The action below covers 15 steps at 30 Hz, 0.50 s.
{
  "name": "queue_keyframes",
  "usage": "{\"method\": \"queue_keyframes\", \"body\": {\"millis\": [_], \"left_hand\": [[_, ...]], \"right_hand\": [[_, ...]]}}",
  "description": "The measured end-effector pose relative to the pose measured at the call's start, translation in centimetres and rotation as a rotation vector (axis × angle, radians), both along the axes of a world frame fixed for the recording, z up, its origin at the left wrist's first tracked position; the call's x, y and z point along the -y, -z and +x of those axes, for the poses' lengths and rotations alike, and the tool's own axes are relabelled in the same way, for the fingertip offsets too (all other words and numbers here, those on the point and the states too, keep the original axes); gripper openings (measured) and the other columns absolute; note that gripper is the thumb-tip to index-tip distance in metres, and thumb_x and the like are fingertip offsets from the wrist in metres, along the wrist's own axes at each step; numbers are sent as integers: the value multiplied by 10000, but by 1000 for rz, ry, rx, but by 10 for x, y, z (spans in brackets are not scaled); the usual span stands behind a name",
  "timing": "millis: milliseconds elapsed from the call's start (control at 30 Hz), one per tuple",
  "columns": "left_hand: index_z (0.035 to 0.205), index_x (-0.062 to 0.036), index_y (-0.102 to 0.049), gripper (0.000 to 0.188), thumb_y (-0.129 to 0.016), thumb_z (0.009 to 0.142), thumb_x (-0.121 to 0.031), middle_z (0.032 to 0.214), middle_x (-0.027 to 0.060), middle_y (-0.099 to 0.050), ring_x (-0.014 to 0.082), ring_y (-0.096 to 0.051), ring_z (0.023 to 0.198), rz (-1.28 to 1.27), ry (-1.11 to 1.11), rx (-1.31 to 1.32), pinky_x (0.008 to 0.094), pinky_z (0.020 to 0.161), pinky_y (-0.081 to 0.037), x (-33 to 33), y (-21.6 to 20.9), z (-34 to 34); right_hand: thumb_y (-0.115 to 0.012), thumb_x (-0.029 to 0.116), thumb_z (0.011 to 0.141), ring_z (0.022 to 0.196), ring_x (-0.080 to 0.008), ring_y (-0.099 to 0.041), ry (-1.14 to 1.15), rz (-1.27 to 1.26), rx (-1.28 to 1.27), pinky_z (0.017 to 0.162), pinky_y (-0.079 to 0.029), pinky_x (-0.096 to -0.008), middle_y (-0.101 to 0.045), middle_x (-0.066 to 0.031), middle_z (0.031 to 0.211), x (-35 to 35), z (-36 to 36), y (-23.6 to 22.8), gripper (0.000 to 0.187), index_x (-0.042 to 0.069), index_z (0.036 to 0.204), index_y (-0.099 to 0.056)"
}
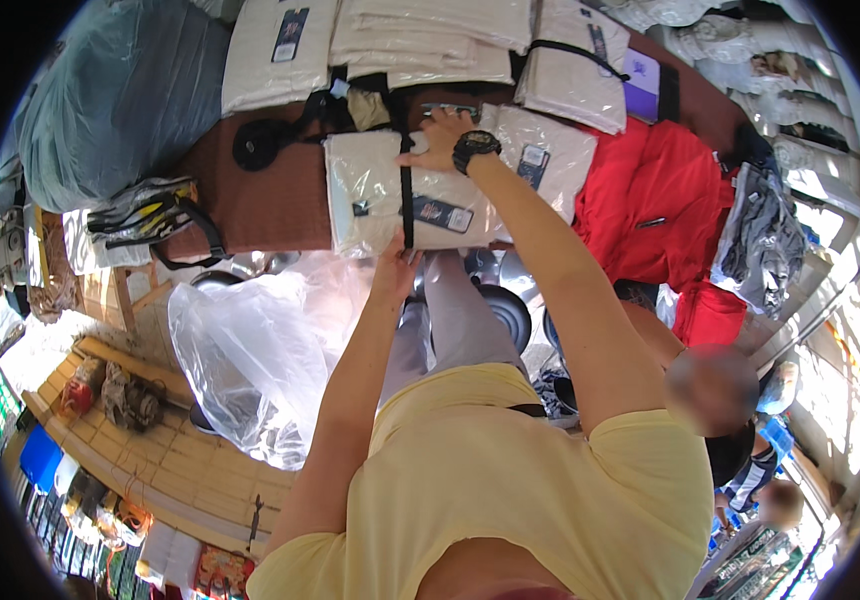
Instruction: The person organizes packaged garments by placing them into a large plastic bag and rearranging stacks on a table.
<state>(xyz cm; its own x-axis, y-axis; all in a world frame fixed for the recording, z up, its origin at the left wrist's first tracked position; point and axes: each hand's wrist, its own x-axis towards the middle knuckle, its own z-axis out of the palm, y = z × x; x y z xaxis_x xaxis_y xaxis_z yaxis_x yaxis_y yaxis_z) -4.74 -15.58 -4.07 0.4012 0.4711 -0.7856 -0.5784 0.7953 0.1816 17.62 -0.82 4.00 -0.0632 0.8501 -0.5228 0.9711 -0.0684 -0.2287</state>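
Note:
A cream folded cloth pack (370, 200) in clear plastic lies at the near edge of the brown table, with a black strap (407, 190) running across it. My left hand (397, 268) is at the pack's near edge, its fingers closed about the strap's lower end. My right hand (442, 138), with a black watch on the wrist, lies over the pack's far side. Its fingers are spread and its thumb reaches the strap. Another cream pack (540, 150) lies close on the right, partly behind my right forearm.
Several cream packs (420, 50) stand stacked along the table's (240, 190) far side. A roll of black strap (260, 145) sits at left, near a big grey plastic bag (120, 110). Red garments (650, 200) lie at right, beside another person (650, 330). Clear plastic sheeting (260, 350) hangs below the table's left.

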Motion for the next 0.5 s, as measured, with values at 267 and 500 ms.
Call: {"method": "queue_keyframes", "body": {"millis": [267, 500], "left_hand": [[1226, -90, -509, 464, -706, 836, -246, 1159, 20, -579, 159, -538, 1052, 93, 44, -147, 360, 907, -423, 29, -65, -3], [1263, 43, -402, 609, -727, 820, -221, 1171, 141, -554, 187, -548, 1056, 637, 328, -567, 313, 914, -439, -28, -174, 45]], "right_hand": [[-596, 830, 548, 1210, -431, -444, 261, -11, -392, 1001, -389, -442, -445, -316, 1288, 65, 19, -8, 1114, -53, 1223, -533], [-772, 498, 688, 947, -249, -626, 900, 272, -855, 858, -471, -332, -647, -172, 1032, 163, 59, -81, 709, -26, 1123, -575]]}}
